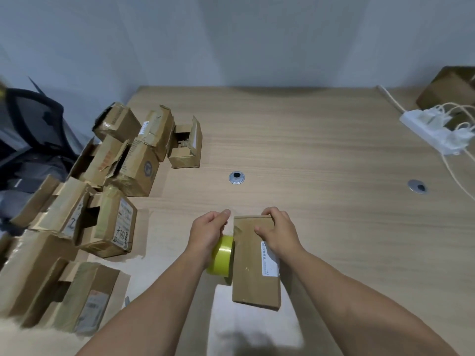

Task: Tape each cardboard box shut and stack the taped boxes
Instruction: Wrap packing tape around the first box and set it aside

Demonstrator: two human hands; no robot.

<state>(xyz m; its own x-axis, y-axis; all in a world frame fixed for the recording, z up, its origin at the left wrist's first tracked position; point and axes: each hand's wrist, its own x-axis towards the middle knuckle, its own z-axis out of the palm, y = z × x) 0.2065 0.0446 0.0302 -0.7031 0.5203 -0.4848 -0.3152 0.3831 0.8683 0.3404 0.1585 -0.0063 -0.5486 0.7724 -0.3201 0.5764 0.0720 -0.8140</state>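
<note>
A pale wood-grain bench runs up to a plain grey-blue wall, with two round metal grommets set into its top. Near the front edge lies a closed cardboard box, long side pointing away from the person, with a white label on its top face. The right hand rests on the far half of the box, its fingers hooked over the far edge and the thumb flat on the top. The left hand has its fingers curled round a yellow tape roll, which touches the box's left side.

To the left a heap of opened boxes crowds that edge of the bench, flaps sticking up, well apart from the hands. Behind it stands a dark office chair. At the far right a white power strip trails cables beside another brown box.
</note>
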